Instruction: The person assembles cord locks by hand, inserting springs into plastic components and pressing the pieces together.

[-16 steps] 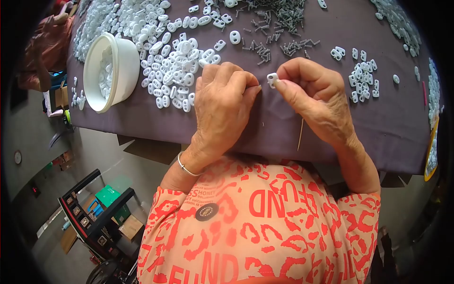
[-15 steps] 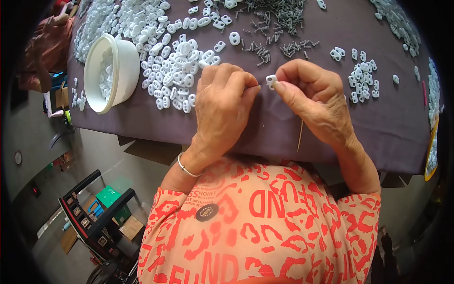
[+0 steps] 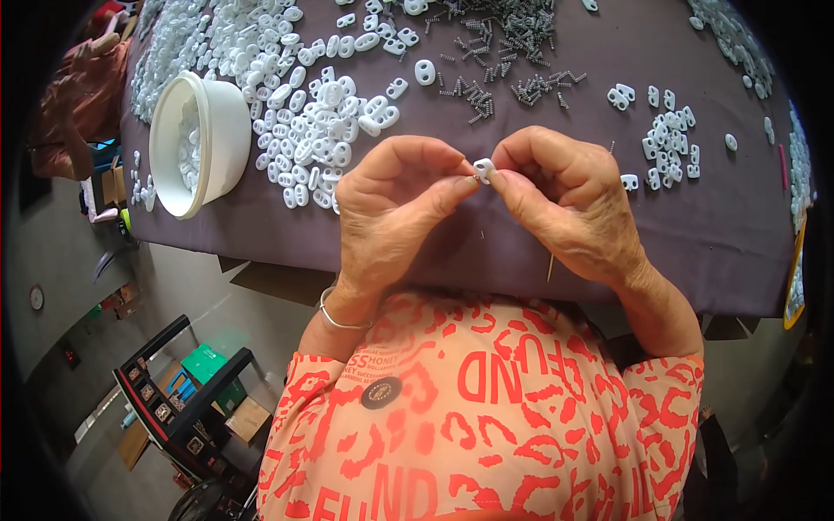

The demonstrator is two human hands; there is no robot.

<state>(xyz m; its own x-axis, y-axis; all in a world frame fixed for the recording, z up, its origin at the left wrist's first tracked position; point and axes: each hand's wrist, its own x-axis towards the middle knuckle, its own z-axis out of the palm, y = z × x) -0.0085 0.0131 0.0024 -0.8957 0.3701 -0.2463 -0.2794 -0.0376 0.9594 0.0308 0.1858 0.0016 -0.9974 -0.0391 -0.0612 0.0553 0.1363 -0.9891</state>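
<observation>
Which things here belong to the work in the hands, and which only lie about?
In the work:
- small white plastic piece, pinched between left hand and right hand
- heap of white plastic pieces
- small grey metal springs
- white round bowl

Lying about:
- black trolley on the floor
- green box

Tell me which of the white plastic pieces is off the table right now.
Only the small white piece pinched between the left hand and right hand; the rest lie on the purple cloth.
</observation>
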